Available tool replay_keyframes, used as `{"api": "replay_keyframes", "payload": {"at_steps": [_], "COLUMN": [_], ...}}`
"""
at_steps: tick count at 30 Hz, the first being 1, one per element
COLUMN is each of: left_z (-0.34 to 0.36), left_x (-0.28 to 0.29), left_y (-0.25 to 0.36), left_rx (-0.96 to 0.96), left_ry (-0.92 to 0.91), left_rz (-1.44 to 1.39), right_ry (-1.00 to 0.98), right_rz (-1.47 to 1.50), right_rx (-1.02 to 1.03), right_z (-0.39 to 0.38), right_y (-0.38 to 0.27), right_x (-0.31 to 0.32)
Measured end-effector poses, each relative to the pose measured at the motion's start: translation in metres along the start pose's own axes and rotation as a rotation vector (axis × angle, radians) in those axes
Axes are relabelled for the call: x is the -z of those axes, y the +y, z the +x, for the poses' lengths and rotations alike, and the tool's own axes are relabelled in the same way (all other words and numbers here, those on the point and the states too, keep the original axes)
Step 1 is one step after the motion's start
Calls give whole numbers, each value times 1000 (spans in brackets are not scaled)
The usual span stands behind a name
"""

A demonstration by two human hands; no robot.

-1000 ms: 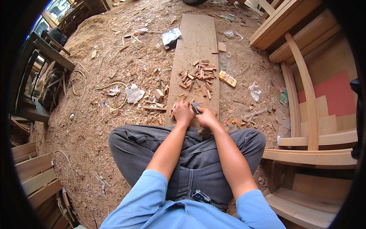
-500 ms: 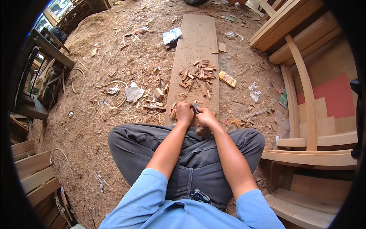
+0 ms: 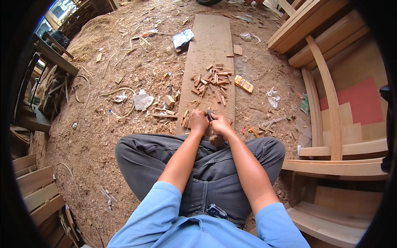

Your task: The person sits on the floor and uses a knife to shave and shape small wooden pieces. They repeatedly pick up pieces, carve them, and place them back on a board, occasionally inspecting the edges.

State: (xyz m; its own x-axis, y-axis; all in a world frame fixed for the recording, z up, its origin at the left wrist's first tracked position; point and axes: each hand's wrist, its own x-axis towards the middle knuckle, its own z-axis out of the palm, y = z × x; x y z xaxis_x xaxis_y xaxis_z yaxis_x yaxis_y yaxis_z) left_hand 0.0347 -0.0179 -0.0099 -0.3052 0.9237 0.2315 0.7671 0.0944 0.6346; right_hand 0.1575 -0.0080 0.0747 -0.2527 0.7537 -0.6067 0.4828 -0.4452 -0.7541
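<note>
My left hand (image 3: 199,120) is closed at the near end of a long flat wooden board (image 3: 210,41); whatever its fingers grip is hidden. Beside it, my right hand (image 3: 221,125) is wrapped round a hand tool with a dark metal blade (image 3: 210,114) and a thick brown wooden end (image 3: 216,140) below the fist. The blade comes close to the left fingers; its exact kind is hard to make out. A few small wood strips (image 3: 185,119) lie left of my left hand. Farther up the board is a loose pile of short reddish-brown wood pieces (image 3: 213,78).
Sawdust and shavings cover the ground (image 3: 95,144). A yellow packet (image 3: 244,84) lies right of the board, a blue-white packet (image 3: 182,38) at its far left edge. Wooden frames (image 3: 337,107) stand on the right; slatted wood (image 3: 37,182) is at the left. My crossed legs (image 3: 153,161) flank the board's near end.
The whole view has shifted slightly. Both hands keep almost the same place and grip at the board's near end, and the pile looks unchanged.
</note>
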Motion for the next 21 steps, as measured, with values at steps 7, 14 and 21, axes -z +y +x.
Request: {"api": "replay_keyframes", "payload": {"at_steps": [7, 14, 21], "left_z": [0, -1, -1], "left_x": [1, 4, 2], "left_y": [2, 8, 6], "left_rx": [6, 12, -5], "left_ry": [-20, -49, -62], "left_rz": [29, 42, 55], "right_ry": [-24, -28, -40], "right_rz": [9, 32, 77], "right_rx": [-67, -45, -68], "right_z": [-4, -1, 5], "right_y": [1, 2, 3], "right_x": [0, -2, 0]}}
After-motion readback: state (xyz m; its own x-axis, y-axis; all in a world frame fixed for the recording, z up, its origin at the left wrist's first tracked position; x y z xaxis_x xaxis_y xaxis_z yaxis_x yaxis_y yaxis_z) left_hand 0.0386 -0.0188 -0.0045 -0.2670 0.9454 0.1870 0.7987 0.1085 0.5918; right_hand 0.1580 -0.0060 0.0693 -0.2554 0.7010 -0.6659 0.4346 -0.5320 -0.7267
